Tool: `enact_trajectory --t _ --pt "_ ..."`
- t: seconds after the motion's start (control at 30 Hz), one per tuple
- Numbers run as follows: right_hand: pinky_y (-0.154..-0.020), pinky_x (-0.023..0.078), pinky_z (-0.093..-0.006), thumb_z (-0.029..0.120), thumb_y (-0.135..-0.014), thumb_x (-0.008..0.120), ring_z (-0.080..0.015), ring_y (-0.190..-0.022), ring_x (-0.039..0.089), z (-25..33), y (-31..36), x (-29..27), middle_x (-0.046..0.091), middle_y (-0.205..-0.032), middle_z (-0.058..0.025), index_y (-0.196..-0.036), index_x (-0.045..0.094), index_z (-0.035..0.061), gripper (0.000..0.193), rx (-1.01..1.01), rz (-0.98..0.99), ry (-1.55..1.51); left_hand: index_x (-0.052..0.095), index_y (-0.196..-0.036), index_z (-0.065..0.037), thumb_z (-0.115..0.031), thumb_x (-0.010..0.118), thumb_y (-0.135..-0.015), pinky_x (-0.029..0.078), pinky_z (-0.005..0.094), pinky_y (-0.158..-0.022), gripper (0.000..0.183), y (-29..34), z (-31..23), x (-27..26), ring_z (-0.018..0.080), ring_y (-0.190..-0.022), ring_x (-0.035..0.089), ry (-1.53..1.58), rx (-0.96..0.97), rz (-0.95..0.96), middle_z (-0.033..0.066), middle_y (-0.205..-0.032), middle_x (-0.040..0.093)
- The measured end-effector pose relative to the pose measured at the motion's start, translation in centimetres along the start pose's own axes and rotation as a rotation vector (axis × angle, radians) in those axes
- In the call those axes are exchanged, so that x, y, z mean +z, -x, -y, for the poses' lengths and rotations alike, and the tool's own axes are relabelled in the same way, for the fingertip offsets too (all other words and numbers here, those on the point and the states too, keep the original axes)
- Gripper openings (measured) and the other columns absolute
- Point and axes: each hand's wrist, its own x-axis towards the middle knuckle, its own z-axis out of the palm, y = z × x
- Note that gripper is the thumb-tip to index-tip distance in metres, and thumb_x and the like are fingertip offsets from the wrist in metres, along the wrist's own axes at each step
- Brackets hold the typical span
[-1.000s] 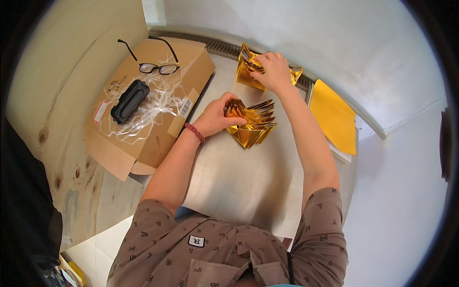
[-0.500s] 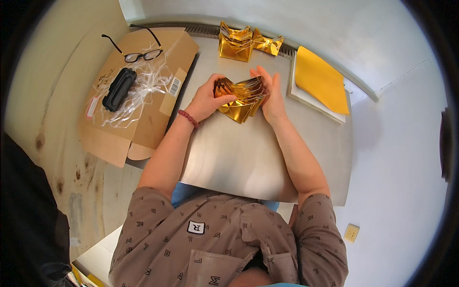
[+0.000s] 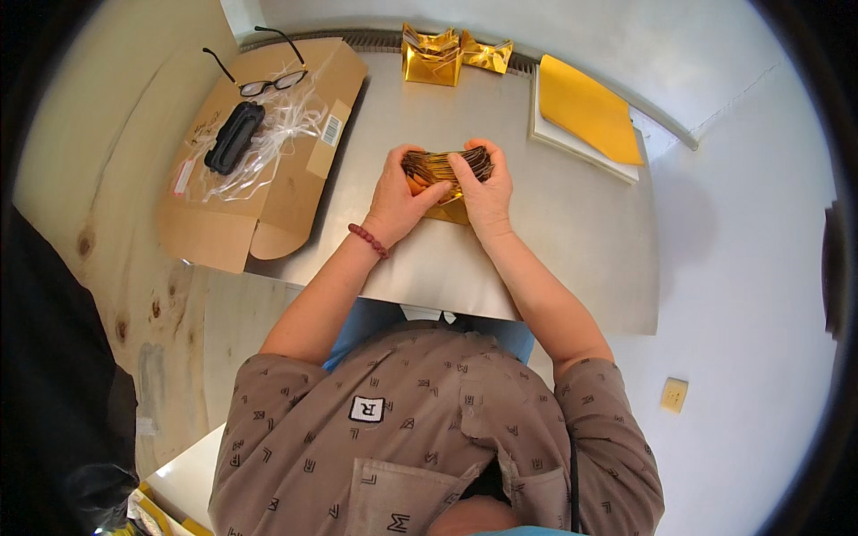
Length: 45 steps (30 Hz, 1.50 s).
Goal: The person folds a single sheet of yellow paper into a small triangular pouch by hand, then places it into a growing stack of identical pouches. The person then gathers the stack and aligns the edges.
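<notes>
Between both hands is a thick stack of folded gold foil paper [image 3: 454, 213], its many layered edges facing up. My left hand [image 3: 398, 192] closes on the stack's left end, thumb pressed across the front. At the right end, my right hand [image 3: 485, 189] grips it too, with its thumb over the top edges and fingers behind. Parts of the stack are hidden under the fingers. Beyond the hands stand a larger bundle of gold foil folds [image 3: 432, 58] and a smaller gold foil piece [image 3: 488, 55] beside it.
The metal table [image 3: 590, 241] has a stack of white sheets [image 3: 581, 143] with yellow paper [image 3: 585, 103] on its far right. On the left, a cardboard box [image 3: 295, 201] bears eyeglasses [image 3: 273, 83], a black case [image 3: 235, 138] and white plastic strips [image 3: 290, 134].
My right hand has gone from spread fingers beside the stack to gripping it, thumb on top. The stack's fanned layers are now pressed closer together. The whole view has shifted slightly.
</notes>
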Motion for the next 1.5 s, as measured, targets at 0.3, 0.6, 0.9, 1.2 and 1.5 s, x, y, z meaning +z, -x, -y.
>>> enact_trajectory --t 0.3,0.6,0.9,1.2,1.5 --pt "-0.078 0.053 -0.0285 0.024 -0.092 0.082 -0.0103 -0.084 0.061 0.2 1.8 0.2 0.066 -0.094 -0.0019 -0.108 0.061 0.0059 0.032 -0.04 -0.062 0.088 0.049 -0.13 -0.003 -0.038 0.092 -0.078 0.057 0.0386 -0.091 0.076 1.8 -2.1 -1.6 0.0296 -0.104 0.069 -0.336 0.006 0.035 0.0166 -0.117 0.066" --pt "-0.078 0.052 -0.0253 0.021 -0.097 0.077 -0.0081 -0.087 0.061 1.8 2.3 -0.4 0.069 -0.101 -0.0025 -0.108 0.064 0.0038 0.024 -0.025 0.013 0.168 0.054 -0.123 -0.006 -0.033 0.093 -0.075 0.056 0.0405 -0.086 0.067 3.7 -3.2 -3.7 0.0333 -0.1 0.069 -0.398 0.166 0.153 0.0155 -0.111 0.067" --pt "-0.092 0.055 -0.0275 0.018 -0.095 0.078 -0.0116 -0.102 0.066 2.7 4.9 0.0 0.071 -0.118 -0.0061 -0.125 0.067 0.0014 0.036 0.099 0.029 -0.058 0.053 -0.124 -0.005 -0.029 0.093 -0.074 0.056 0.0404 -0.091 0.068 6.5 -3.6 -3.3 0.0328 -0.108 0.067 -0.399 0.184 0.102 0.0152 -0.121 0.064" --pt "-0.089 0.056 -0.026 0.011 -0.097 0.075 -0.0104 -0.099 0.068 3.1 4.9 0.2 0.075 -0.113 -0.0059 -0.116 0.07 0.0011 0.022 0.069 0.067 0.003 0.047 -0.135 -0.004 -0.024 0.094 -0.073 0.054 0.0389 -0.1 0.08 7.3 -3.3 -4.3 0.0321 -0.119 0.066 -0.286 0.186 0.067 0.0167 -0.134 0.063" --pt "-0.095 0.054 -0.0281 0.014 -0.101 0.069 -0.0132 -0.108 0.066 2.3 5.0 -0.4 0.073 -0.12 -0.0101 -0.128 0.062 0.0008 0.031 0.099 0.097 -0.102 0.046 -0.138 -0.005 -0.014 0.089 -0.082 0.058 0.0336 -0.088 0.072 7.5 -3.2 -3.6 0.025 -0.101 0.074 -0.103 0.059 0.048 0.0135 -0.119 0.074"
